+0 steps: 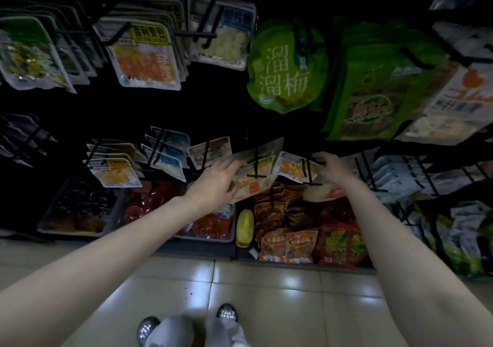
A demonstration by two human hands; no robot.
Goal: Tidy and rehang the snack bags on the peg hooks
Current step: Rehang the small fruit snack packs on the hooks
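Note:
My left hand [216, 180] grips a clear snack bag with a yellow label [253, 172] that sits on a black peg hook [256, 166] in the lower row. My right hand [332, 169] holds the neighbouring clear bag with orange and yellow pieces [290, 166], at the black peg hook [306, 169] just to the right. More bags lie under my right hand, partly hidden. Both hooks stick out toward me with their tips in front of the bags.
Other hooks carry snack bags: clear packs [145, 56] at upper left, green pouches [286, 66] at upper right, pale bags [400, 173] to the right. Below are bins [77, 208] of red and orange packets [288, 242]. Tiled floor [266, 293] and my shoes lie underneath.

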